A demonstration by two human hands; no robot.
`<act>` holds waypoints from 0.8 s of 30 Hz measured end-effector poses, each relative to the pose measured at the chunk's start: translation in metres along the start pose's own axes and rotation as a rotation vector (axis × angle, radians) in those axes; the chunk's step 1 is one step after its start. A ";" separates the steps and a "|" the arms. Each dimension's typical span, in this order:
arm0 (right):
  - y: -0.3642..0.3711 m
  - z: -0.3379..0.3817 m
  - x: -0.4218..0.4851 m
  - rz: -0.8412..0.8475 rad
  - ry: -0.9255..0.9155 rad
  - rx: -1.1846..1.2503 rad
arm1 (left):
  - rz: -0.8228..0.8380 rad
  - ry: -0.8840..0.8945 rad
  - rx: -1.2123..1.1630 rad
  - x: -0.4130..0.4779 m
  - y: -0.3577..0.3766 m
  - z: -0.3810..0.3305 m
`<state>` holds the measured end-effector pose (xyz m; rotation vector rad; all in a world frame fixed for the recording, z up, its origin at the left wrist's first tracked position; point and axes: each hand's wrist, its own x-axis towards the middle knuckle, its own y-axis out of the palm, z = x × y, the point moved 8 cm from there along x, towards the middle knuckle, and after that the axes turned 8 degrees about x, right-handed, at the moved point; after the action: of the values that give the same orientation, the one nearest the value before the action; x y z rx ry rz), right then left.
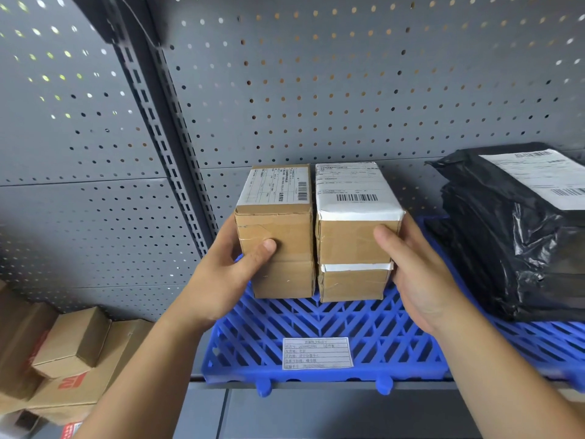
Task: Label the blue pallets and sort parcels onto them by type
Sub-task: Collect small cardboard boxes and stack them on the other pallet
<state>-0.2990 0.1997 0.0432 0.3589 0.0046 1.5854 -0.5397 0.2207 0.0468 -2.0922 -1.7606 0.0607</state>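
A blue slatted pallet [316,324] lies on the grey shelf with a white paper label [317,353] stuck near its front edge. Two stacks of brown cardboard parcels stand side by side on it. My left hand [228,274] grips the top box of the left stack [278,217], thumb on its front face. My right hand [418,274] holds the right stack [351,236] from its right side, thumb on the upper box. Both upper boxes carry white shipping labels with barcodes. A pile of black plastic mailer bags [512,236] rests on the neighbouring blue pallet [538,340] at the right.
A grey pegboard wall [316,90] backs the shelf, with a slotted upright post [164,147] at the left. Loose cardboard boxes [69,346] are heaped at the lower left, below shelf level. The shelf's front edge [316,386] runs under the pallets.
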 end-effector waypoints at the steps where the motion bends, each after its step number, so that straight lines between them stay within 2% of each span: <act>1: 0.001 0.000 0.001 0.005 0.005 0.004 | 0.004 -0.003 -0.005 0.001 -0.001 0.001; 16: 0.005 -0.006 0.001 0.000 0.056 -0.048 | -0.020 0.005 -0.025 -0.001 0.000 0.001; 24: -0.004 -0.015 -0.003 0.031 0.109 -0.489 | -0.040 -0.016 -0.038 -0.002 -0.001 0.002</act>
<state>-0.2988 0.2001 0.0273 -0.1098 -0.3003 1.5761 -0.5415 0.2192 0.0443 -2.0874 -1.8262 0.0327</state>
